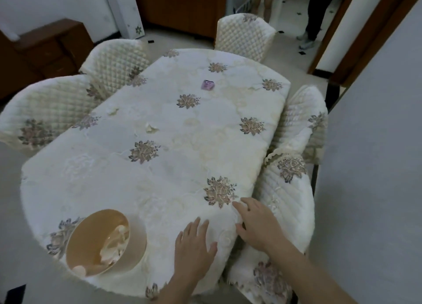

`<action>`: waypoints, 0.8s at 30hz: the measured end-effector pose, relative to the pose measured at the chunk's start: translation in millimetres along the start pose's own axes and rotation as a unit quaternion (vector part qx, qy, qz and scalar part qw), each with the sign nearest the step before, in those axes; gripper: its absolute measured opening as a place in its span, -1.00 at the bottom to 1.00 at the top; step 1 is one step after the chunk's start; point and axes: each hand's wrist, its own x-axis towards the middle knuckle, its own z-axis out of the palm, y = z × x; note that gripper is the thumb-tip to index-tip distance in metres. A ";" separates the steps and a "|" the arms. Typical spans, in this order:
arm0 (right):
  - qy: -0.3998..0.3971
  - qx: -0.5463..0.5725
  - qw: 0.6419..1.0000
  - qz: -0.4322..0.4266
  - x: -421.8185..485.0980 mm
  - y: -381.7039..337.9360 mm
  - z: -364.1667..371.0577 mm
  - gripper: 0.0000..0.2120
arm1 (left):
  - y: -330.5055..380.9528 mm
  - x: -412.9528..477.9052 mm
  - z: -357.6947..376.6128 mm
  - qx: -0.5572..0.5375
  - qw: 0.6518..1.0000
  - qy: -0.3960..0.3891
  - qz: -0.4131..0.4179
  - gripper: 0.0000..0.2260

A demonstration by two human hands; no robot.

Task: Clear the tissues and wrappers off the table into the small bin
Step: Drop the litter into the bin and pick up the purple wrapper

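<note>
A small tan bin (pixel 86 244) stands on the near left corner of the table (pixel 182 143), with crumpled tissues inside it. Two crumpled tissues lie on the white flowered tablecloth at the left: one (pixel 151 128) near the middle, one (pixel 113 111) farther out by the edge. A small purple wrapper (pixel 207 84) lies far across the table. My left hand (pixel 194 246) rests flat on the cloth with fingers spread, holding nothing. My right hand (pixel 255 221) lies at the near right table edge, fingers apart, touching the cloth; a small white scrap may sit under its fingertips, I cannot tell.
Quilted cream chairs ring the table: two at the left (pixel 45 111), one at the far end (pixel 245 36), two at the right (pixel 287 201). A grey wall (pixel 376 143) runs close on the right. A person's legs (pixel 312 18) stand in the far doorway.
</note>
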 end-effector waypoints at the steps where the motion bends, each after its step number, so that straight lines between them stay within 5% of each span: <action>1: 0.013 0.001 1.000 -0.003 3.7 6.7 -3.8 -0.47 | 6.6 6.2 -2.0 0.002 1.000 0.016 -0.002 -0.41; 9: 0.084 0.010 0.995 -0.058 41.9 86.0 -43.9 -0.52 | 99.1 76.0 -30.0 0.009 0.984 0.179 0.020 -0.47; 24: 0.101 0.039 0.976 -0.188 139.1 235.4 -97.7 -0.52 | 238.0 152.0 -51.1 0.043 0.964 0.237 -0.111 -0.52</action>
